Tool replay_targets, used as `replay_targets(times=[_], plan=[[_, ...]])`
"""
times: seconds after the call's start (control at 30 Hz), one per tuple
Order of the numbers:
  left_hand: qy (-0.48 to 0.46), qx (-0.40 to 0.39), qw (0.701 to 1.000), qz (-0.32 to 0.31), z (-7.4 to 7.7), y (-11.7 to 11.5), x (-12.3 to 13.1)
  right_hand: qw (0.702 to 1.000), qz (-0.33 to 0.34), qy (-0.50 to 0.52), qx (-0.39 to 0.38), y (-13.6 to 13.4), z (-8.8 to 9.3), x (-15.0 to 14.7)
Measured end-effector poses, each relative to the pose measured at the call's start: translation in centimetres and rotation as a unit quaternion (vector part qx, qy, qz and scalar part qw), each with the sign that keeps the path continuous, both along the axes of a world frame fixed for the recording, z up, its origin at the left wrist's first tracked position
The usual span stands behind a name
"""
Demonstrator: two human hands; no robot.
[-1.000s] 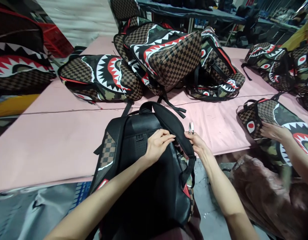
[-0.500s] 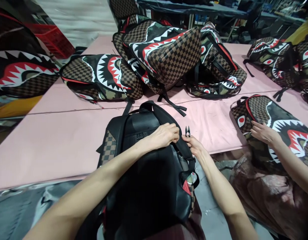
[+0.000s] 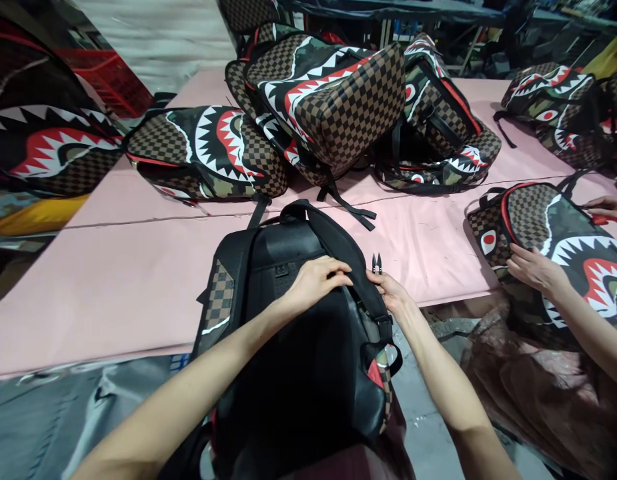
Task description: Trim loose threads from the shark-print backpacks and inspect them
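A black backpack (image 3: 293, 347) lies back-side up at the near edge of the pink worktop (image 3: 113, 280), its lower end hanging toward the person. The left hand (image 3: 315, 280) rests on the padded back panel with fingers curled, their tips pressed onto the right shoulder strap (image 3: 345, 257). The right hand (image 3: 395, 293) pinches that same strap from the right side, with small thread snips (image 3: 377, 263) gripped in it, blades pointing far and nearly together. Half a second ago the left hand sat a little farther right, over the strap; it has since drawn back left, so more strap shows between the two hands, while the right hand has barely moved.

To the right, another person's hands (image 3: 533, 270) hold a shark-mouth backpack (image 3: 553, 233), and a second hand (image 3: 605, 208) has now come into view at its far side. A heap of checkered shark-print backpacks (image 3: 338, 107) lies at the far side of the worktop.
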State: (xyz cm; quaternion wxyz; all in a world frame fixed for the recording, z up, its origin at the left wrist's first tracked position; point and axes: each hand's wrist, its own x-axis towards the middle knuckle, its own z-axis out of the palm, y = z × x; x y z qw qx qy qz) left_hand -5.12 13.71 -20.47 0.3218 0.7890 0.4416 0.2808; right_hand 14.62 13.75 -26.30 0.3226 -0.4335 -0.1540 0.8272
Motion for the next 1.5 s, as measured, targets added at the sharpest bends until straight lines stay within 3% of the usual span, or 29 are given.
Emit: replay_targets(times=[0.13, 0.27, 0.37, 0.43, 0.53, 0.6, 0.63, 0.7, 0.77, 0.83, 0.93, 1.03, 1.13, 1.23, 1.3, 1.4, 1.5], plan=[[0.097, 0.178, 0.979, -0.028, -1.0, -0.6, 0.7, 1.000, -0.003, 0.000, -0.010, -0.1, -0.1, 0.0], [0.171, 0.192, 0.966, -0.041, -0.7, -0.5, 1.3, 1.000, -0.006, -0.008, -0.020, -0.3, -0.2, 0.0], [0.193, 0.145, 0.969, -0.042, 0.4, -0.6, 1.8, 1.000, -0.007, -0.015, -0.026, -0.3, -0.1, 0.0], [0.151, 0.070, 0.985, -0.048, 1.6, -1.1, 1.7, 0.999, -0.010, -0.021, -0.028, -0.3, 0.0, -0.1], [0.070, -0.101, 0.980, -0.156, 3.7, -2.8, 0.4, 0.999, -0.019, -0.034, -0.029, -0.3, 0.1, -0.1], [0.076, -0.146, 0.960, -0.229, 4.6, -4.4, -1.5, 0.998, -0.025, -0.045, -0.026, -0.3, 0.3, -0.2], [0.104, -0.120, 0.963, -0.216, 4.7, -5.2, -2.7, 0.998, -0.029, -0.051, -0.022, -0.4, 0.4, -0.2], [0.208, -0.004, 0.976, -0.063, 4.2, -6.9, -5.5, 0.997, -0.040, -0.066, -0.005, -0.7, 0.9, -0.3], [0.319, 0.092, 0.933, 0.137, 3.0, -8.3, -8.5, 0.995, -0.056, -0.078, 0.023, -1.2, 1.5, -0.3], [0.378, 0.103, 0.888, 0.240, 2.0, -8.8, -11.7, 0.990, -0.074, -0.103, 0.063, -1.8, 2.2, -0.2], [0.344, 0.085, 0.879, 0.319, 2.2, -7.1, -16.0, 0.962, -0.082, -0.206, 0.160, -2.7, 2.9, 0.0], [0.274, 0.059, 0.866, 0.413, 3.9, -2.8, -19.1, 0.919, -0.017, -0.303, 0.251, -3.4, 3.4, 0.1], [0.224, 0.028, 0.876, 0.426, 4.8, 1.1, -20.5, 0.878, 0.105, -0.372, 0.283, -4.0, 4.4, 0.1], [0.201, 0.013, 0.888, 0.414, 4.1, 2.6, -21.1, 0.845, 0.196, -0.392, 0.307, -4.0, 6.0, -0.2], [0.212, 0.019, 0.887, 0.411, 3.3, 2.6, -21.3, 0.843, 0.185, -0.395, 0.314, -3.3, 7.6, -1.2], [0.277, 0.109, 0.874, 0.384, 2.7, 2.8, -21.2, 0.838, 0.117, -0.397, 0.355, -0.8, 10.2, -4.6], [0.355, 0.156, 0.882, 0.267, 2.8, 4.7, -20.2, 0.796, 0.116, -0.396, 0.444, 3.2, 11.5, -9.8]])
